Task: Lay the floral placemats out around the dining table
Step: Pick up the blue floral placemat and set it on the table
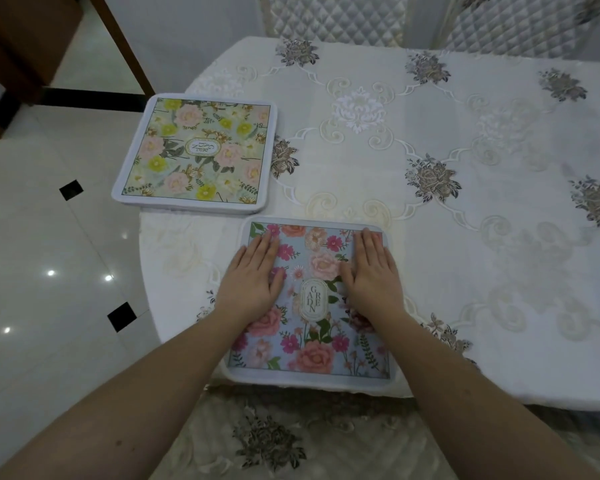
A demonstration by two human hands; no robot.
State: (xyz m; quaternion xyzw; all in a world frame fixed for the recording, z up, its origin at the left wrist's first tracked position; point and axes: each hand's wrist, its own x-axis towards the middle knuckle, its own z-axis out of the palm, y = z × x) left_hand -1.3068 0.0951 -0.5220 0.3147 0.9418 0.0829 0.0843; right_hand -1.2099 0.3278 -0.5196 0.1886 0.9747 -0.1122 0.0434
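Note:
A blue floral placemat with pink and peach roses lies flat at the table's near edge. My left hand rests flat on its left half, fingers straight. My right hand presses flat on its right half, fingers straight too. A stack of placemats, topped by a pale green one with yellow and pink flowers, sits at the table's left edge and overhangs it slightly. The dining table wears a white embroidered cloth with grey flower motifs.
Two quilted chair backs stand at the table's far side. A dark wooden furniture frame stands at the far left on the glossy tiled floor. The tablecloth hangs down below the near edge.

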